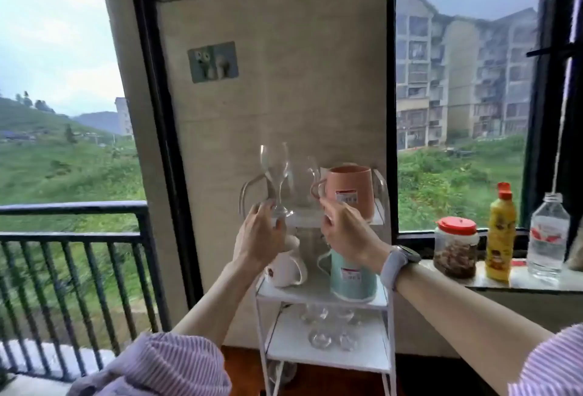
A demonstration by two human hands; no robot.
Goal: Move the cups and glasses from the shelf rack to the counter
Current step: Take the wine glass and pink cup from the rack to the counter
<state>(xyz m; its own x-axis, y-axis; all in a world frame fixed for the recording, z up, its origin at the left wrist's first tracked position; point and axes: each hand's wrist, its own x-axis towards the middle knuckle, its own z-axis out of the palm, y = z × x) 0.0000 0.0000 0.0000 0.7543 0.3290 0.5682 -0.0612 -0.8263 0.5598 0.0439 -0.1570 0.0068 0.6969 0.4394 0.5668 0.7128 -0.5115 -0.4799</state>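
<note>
Stem pinch | our left hand [260,234] fingers grip clear stemmed wine glass [275,181] low, keeping it upright | right hand [342,231] fingers part-curled, reaching second clear glass [313,174]; contact unclear

A white shelf rack [321,296] carries a pink cup [350,190] on its top tier, a white mug [285,266] and a teal cup [353,275] on the middle — clear glasses [321,326] below — while the sill [520,282] beside it bears a jar [456,252], a yellow bottle [501,233] and a water bottle [548,238].
</note>
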